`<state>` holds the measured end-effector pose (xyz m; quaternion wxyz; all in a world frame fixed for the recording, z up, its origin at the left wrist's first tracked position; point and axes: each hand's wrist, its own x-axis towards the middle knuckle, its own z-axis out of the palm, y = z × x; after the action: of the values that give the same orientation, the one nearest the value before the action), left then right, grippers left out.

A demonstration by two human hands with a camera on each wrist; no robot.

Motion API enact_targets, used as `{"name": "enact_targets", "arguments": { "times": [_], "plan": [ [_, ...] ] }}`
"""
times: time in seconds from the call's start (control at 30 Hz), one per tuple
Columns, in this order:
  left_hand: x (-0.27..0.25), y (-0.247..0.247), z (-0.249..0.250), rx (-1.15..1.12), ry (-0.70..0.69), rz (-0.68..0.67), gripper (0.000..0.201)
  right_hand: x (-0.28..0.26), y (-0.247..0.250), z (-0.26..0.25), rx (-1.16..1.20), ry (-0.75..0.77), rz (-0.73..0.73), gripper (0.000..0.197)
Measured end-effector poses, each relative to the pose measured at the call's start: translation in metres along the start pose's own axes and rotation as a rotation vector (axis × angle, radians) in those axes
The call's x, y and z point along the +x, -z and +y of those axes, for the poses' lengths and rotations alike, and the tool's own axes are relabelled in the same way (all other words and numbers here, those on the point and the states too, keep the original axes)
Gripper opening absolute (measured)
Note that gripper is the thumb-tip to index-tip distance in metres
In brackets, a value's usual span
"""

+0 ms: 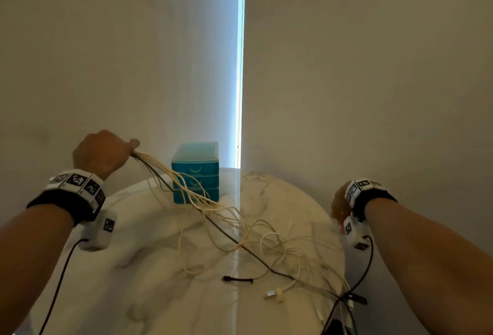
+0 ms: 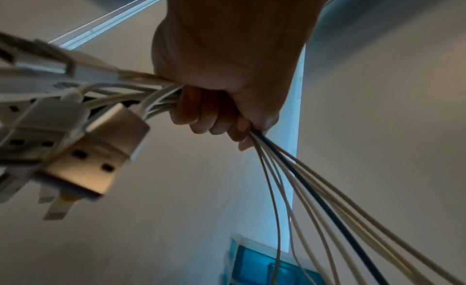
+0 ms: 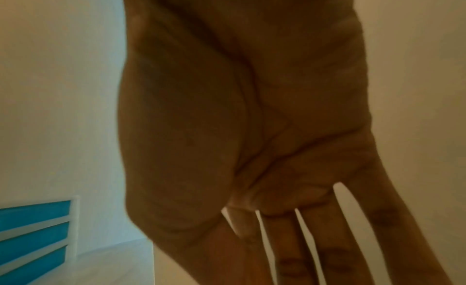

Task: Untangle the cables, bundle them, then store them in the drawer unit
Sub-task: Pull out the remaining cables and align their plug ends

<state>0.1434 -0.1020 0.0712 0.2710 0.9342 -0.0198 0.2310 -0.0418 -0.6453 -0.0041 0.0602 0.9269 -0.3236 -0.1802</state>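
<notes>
Several cables (image 1: 202, 201) gripped at plug ends by raised left hand (image 1: 102, 153); right hand (image 3: 252, 129) empty, fingers spread. Comb it down the strands, gently, easing loops off the worktop (image 1: 138, 268).

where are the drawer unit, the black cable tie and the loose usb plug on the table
drawer unit (image 1: 196, 172): head view, top drawer front.
black cable tie (image 1: 238, 279): head view, middle of the strap.
loose usb plug (image 1: 271, 293): head view, metal end.
</notes>
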Motion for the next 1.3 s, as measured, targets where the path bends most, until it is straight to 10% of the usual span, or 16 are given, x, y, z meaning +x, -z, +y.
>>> {"name": "enact_targets", "arguments": {
  "times": [0.2, 0.47, 0.63, 0.77, 0.97, 1.3],
  "plan": [
    [-0.01, 0.003, 0.039, -0.032, -0.054, -0.003, 0.055, -0.046, 0.07, -0.081, 0.635, 0.354, 0.126, 0.036],
    [-0.021, 0.018, 0.084, -0.072, -0.312, -0.113, 0.046, -0.142, 0.118, -0.264, 0.7, 0.965, 0.146, 0.127],
    [-0.018, 0.039, 0.085, -0.032, -0.386, -0.029, 0.042, -0.141, 0.107, -0.293, 0.918, 1.032, 0.145, 0.033],
    [-0.002, 0.048, 0.053, -0.01, -0.275, 0.016, 0.046, -0.132, 0.111, -0.249, 0.858, 1.082, -0.11, 0.039],
    [-0.005, 0.036, 0.074, -0.048, -0.303, 0.013, 0.047, -0.12, 0.144, -0.19, 0.591, 0.787, 0.038, 0.038],
    [-0.008, 0.039, 0.088, -0.054, -0.316, 0.043, 0.048, -0.06, 0.097, -0.053, 0.274, 0.311, -0.134, 0.048]
  ]
}}
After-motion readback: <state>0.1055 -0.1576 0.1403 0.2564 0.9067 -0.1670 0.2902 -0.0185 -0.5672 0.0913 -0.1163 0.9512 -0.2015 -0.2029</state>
